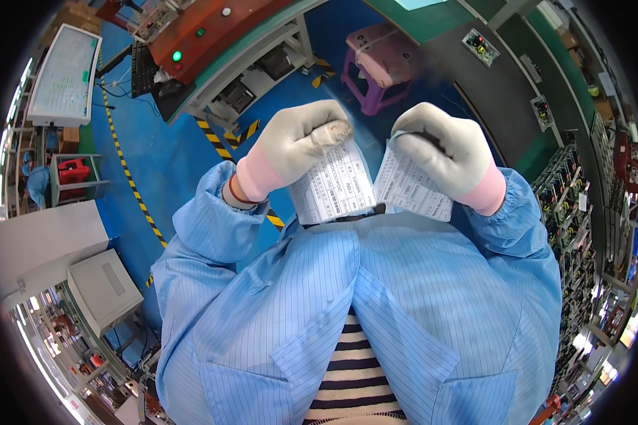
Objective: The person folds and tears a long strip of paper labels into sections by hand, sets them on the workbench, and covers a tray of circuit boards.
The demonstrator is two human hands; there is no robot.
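Observation:
Both my hands wear white gloves with pink cuffs and are raised in front of my blue striped coat. My left hand [298, 142] is closed, thumb over fingers, pinching a printed card [333, 185] in a clear sleeve by its upper edge. A second printed card [415, 180], also in a clear sleeve, hangs tilted from my right hand [446, 149], whose thumb and fingers pinch its upper left corner. The cards' lower edges come close together before my chest.
A purple stool [379, 67] with a pinkish seat stands ahead. Circuit boards [480, 48] lie along the dark bench [468, 85] at right, near a rack [571, 212] packed with boards. At left are a red machine [213, 46] with a green light, a monitor [65, 74] and a grey box [106, 290].

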